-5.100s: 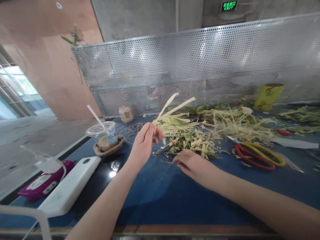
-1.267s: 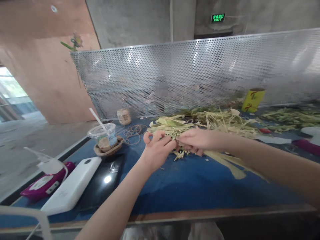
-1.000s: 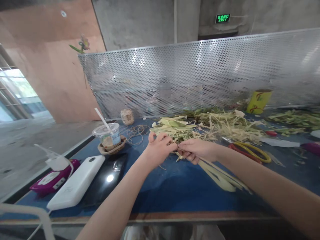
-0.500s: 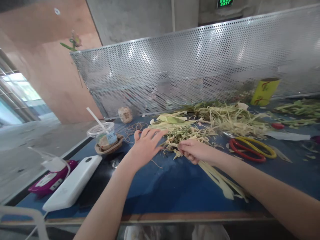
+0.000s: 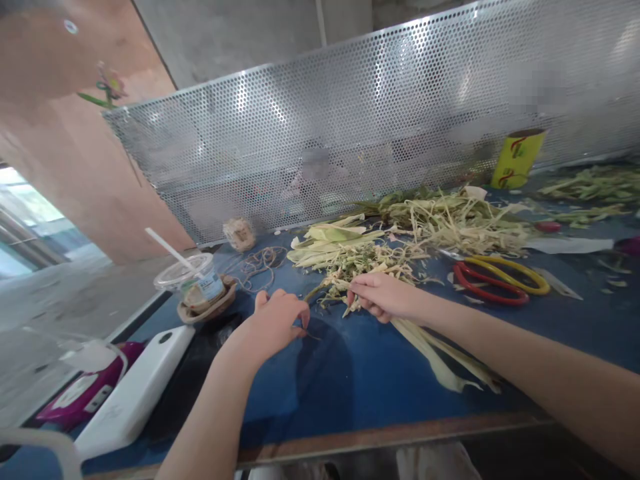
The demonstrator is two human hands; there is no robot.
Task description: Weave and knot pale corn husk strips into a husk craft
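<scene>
My right hand is closed around a bundle of pale dried husk strips, whose long ends trail toward the table's front right. Beyond its fingers lies a heap of shredded husk pieces. My left hand is over the blue table to the left of the heap, its fingers curled down with thumb and fingertips close together. A thin strand of string shows by those fingertips; whether they pinch it is too small to tell.
Red-handled and yellow-handled scissors lie right. A lidded cup, white power bank and purple power strip stand left. Tangled twine lies behind my left hand. A perforated metal screen crosses the back.
My left hand has drawn back from the heap, down and left, and its spread fingers have curled together. My right hand keeps its hold on the strips. The camera view has shifted slightly.
</scene>
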